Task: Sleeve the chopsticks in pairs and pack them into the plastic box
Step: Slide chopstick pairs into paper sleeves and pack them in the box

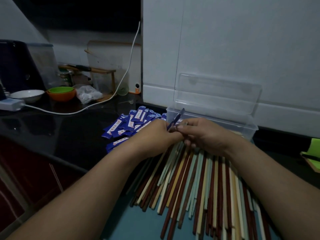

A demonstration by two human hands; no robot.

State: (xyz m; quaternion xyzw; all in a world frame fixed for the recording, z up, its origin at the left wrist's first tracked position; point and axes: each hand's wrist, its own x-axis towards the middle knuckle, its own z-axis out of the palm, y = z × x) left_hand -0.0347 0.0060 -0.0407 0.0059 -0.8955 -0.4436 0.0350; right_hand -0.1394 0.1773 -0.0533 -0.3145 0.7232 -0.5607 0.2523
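Note:
A big pile of loose chopsticks [199, 184] in red-brown, cream and pale green lies on the blue surface in front of me. My left hand [155, 134] grips a blue paper sleeve [176, 118] that sticks up and to the right. My right hand [202, 134] pinches the chopstick ends [183, 124] right at the sleeve's lower end. A heap of blue sleeves [131, 123] lies just behind my left hand. The clear plastic box [249, 127] stands behind my hands with its lid [218, 94] up against the white wall.
On the dark counter to the left lie a white cable [69, 111], a white bowl [27, 95], an orange and green bowl [61, 93] and a crumpled plastic bag [88, 93]. A green item [313, 153] sits at the right edge. A white appliance wall [225, 49] rises behind.

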